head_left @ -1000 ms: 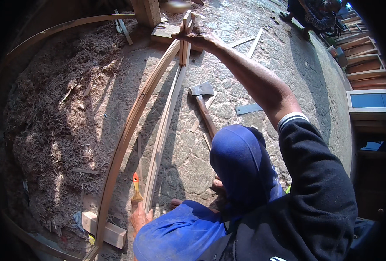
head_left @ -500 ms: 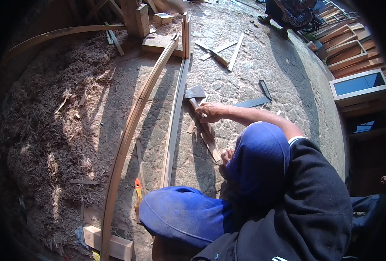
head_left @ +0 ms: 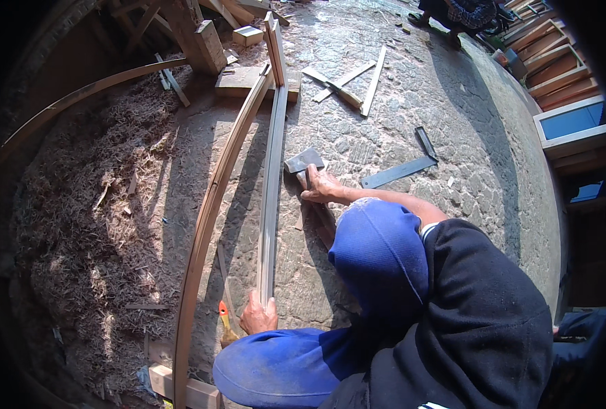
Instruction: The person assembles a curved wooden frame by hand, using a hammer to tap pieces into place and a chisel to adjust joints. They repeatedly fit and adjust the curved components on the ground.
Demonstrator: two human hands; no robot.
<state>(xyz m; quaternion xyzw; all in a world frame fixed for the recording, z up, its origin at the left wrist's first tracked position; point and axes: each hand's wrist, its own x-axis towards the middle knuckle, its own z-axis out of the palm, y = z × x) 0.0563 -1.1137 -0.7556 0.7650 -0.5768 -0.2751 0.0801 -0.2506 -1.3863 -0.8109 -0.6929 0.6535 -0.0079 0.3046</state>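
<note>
A straight wooden strip point(head_left: 269, 198), pale, grooved lengthwise, runs through the centre, its near end clasped by the left grip point(head_left: 257, 316). Right of it, the right grip point(head_left: 322, 187) wraps a grey-headed hatchet point(head_left: 299, 161), apparently wooden-handled in shadow; left, ragged shavings point(head_left: 88, 232).

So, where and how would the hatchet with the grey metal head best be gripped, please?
Probably around the brown wooden handle, from the person's right: the wide grey metal head lies farther off while the handle runs back toward the blue-covered right knee. The right hand holds it just behind the head.
</note>
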